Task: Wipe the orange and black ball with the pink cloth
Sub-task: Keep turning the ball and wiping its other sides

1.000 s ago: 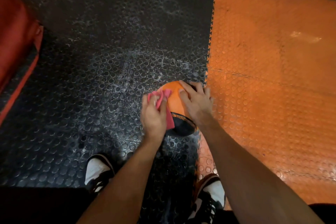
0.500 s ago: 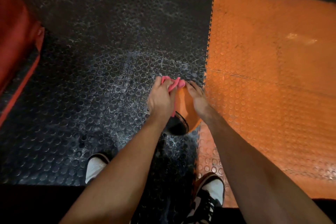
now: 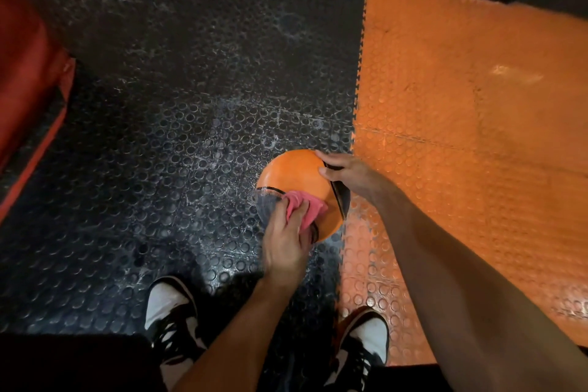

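pink cloth [image 3: 306, 209] on ball [image 3: 294, 172] (bunched)

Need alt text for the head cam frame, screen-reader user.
Seen from above, a person's left hand rubs a pink cloth on an orange and black ball while the right hand steadies its far side. The ball sits at the seam between black and orange studded floor mats.

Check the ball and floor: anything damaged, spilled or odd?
No damage shows. The black floor tiles carry whitish scuffed smears around the ball; the ball's black panel looks greyish beside the pink cloth. Whether it's dust or glare, I cannot tell.
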The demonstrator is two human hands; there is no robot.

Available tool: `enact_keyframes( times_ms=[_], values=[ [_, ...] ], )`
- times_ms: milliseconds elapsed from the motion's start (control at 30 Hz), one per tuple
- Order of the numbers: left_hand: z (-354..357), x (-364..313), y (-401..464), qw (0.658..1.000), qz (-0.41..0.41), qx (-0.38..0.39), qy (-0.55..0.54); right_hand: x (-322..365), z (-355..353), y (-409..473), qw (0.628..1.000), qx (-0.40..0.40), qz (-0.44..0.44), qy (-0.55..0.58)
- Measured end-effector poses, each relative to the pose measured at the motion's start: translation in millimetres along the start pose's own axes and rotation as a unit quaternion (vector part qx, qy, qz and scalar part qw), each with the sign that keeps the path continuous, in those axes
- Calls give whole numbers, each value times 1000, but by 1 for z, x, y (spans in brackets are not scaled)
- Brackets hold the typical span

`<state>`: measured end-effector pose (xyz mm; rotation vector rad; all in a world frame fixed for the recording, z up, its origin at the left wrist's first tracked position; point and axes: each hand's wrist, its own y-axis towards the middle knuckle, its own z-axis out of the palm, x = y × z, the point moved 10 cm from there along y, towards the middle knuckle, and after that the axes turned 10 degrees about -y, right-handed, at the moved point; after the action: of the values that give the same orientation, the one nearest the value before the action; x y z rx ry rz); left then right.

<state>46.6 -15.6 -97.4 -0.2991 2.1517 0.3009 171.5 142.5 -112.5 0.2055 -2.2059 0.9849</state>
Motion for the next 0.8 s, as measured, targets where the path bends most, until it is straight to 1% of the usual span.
enact_keyframes(
  times_ms=[67, 133, 167, 267, 300, 367, 467, 500, 533, 600, 633, 667, 700, 733, 800],
  values=[
    [-5, -12, 24, 1000, 16, -16, 9, 1, -2, -3, 1000, -4, -12, -8],
    [-4, -23, 55, 999, 26, -8, 21, -2, -8, -4, 999, -29, -10, -14],
    [-3, -27, 73, 999, 18, 3, 28, -2, -10, -5, 999, -40, -1, -11],
    [-4, -32, 104, 998, -19, 4, 59, -13, -14, -3, 997, -64, 17, -30],
    [-4, -39, 104, 998, -5, -5, 67, -15, -15, -3, 997, -70, 23, -38],
    [3, -54, 83, 994, 51, 4, 92, -16, -21, -4, 995, -96, 23, -30],
    [31, -40, 24, 991, 77, 90, 58, -15, -18, -4, 995, -93, 25, 3],
    [40, -35, 6, 986, 101, 107, 77, -14, -17, -5, 995, -91, 26, 11],
    [43, -28, -3, 983, 105, 112, 99, -14, -16, -5, 995, -91, 21, 18],
    [35, -28, 5, 991, 81, 87, 67, -11, -14, -4, 996, -92, 11, 19],
    [29, -35, 18, 992, 81, 66, 68, -10, -15, -6, 995, -93, 8, 17],
    [18, -47, 33, 993, 87, 30, 74, -9, -15, -8, 996, -93, 5, 14],
    [4, -58, 48, 994, 74, -2, 80, -9, -15, -10, 996, -93, 7, 9],
    [-4, -62, 65, 994, 53, -16, 90, -10, -15, -10, 996, -92, 5, 8],
    [-10, -51, 97, 997, -17, -14, 68, -11, -13, -11, 996, -91, 3, 10]
  ],
)
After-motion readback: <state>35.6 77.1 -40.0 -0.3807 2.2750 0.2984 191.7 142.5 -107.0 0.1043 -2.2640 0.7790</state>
